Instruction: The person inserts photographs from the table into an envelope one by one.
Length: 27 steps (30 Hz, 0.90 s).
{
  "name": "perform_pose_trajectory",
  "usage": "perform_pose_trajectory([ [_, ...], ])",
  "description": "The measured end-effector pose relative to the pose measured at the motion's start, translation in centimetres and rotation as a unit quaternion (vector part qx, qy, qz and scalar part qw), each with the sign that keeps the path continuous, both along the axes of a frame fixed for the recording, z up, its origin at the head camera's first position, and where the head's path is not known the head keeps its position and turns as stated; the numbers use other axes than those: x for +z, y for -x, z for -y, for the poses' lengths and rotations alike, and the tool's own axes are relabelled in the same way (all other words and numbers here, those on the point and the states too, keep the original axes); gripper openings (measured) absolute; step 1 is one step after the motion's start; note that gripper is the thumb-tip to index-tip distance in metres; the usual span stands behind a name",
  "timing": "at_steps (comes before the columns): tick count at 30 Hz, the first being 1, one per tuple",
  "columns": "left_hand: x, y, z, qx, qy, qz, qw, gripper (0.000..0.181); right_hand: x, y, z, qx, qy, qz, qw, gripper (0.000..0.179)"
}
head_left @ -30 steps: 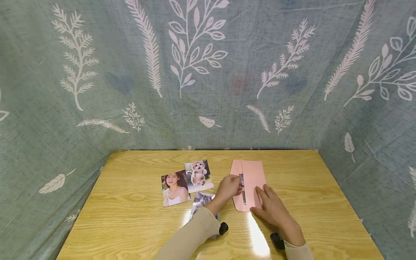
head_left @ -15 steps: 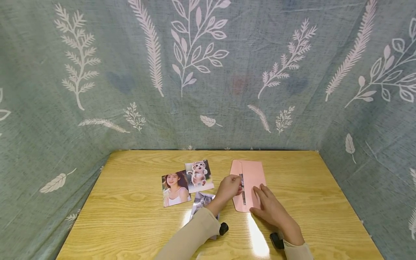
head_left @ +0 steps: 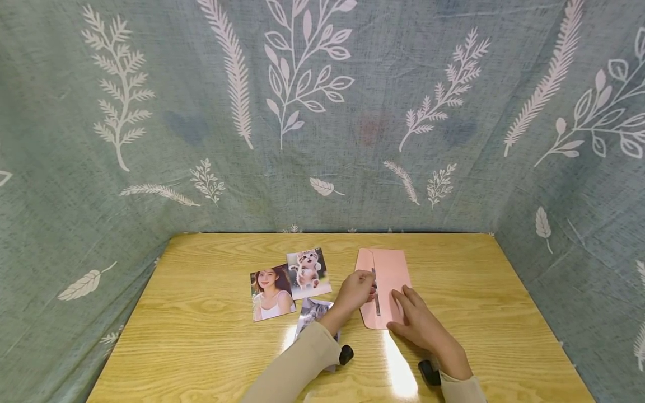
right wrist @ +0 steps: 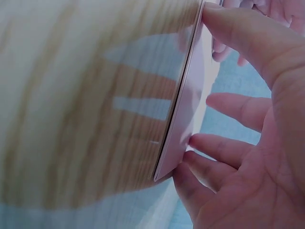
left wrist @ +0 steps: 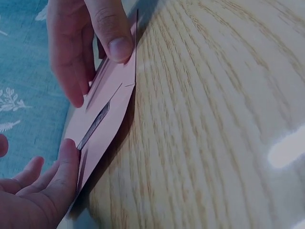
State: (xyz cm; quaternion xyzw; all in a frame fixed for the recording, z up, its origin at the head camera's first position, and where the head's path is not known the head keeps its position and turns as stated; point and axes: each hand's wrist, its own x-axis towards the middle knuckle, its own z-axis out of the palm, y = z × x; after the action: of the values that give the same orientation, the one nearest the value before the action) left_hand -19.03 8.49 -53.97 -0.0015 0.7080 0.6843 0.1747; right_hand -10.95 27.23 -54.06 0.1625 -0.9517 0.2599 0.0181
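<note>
A pink envelope [head_left: 395, 268] lies on the wooden table, its slit facing left. A narrow strip of a photo [head_left: 377, 305] shows in that slit. My left hand [head_left: 356, 290] has its fingers curled at the slit and pinches the photo's edge; the left wrist view shows a fingertip right at the strip [left wrist: 94, 128]. My right hand [head_left: 423, 322] lies on the envelope's right part, fingers extended and thumb at the near edge. In the right wrist view, the right hand [right wrist: 248, 157] spreads its fingers over the envelope [right wrist: 183, 124]. Most of the inserted photo is hidden.
Left of the envelope lie a portrait photo [head_left: 274, 299] and a kitten photo [head_left: 308, 272]. A grey cat photo [head_left: 313, 312] lies partly under my left forearm. Wood-grain tabletop [head_left: 201, 336] surrounds them; a patterned curtain [head_left: 322, 157] hangs behind.
The photo strip in the slit looks slightly narrower than before. The envelope's top has shifted a little left. Both hands keep nearly the same places.
</note>
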Motion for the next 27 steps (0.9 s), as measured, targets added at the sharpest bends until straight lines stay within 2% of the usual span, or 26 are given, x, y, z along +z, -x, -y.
perform_pose_trajectory([
  [4,0.5,-0.2,0.9,-0.021,0.013,-0.018,0.9995,0.035,0.1,0.1,0.2,-0.001,-0.003,0.002,1.0000,0.072],
  [8,1.1,-0.3,2.9,-0.037,0.021,-0.040,0.9983,0.043,0.1,0.1,0.3,-0.004,-0.006,0.004,1.0000,0.072],
  [19,3.1,-0.2,9.2,-0.009,0.006,-0.078,0.9969,0.046,0.6,0.2,0.0,-0.007,-0.008,0.044,0.9990,0.072],
  [23,3.6,-0.5,11.2,-0.013,0.053,-0.117,0.9917,0.041,0.8,0.2,0.0,-0.002,-0.006,0.048,0.9988,0.071],
  [27,3.9,-0.9,13.1,-0.014,0.132,-0.155,0.9790,0.040,0.7,0.3,0.1,0.000,-0.009,0.050,0.9987,0.071],
])
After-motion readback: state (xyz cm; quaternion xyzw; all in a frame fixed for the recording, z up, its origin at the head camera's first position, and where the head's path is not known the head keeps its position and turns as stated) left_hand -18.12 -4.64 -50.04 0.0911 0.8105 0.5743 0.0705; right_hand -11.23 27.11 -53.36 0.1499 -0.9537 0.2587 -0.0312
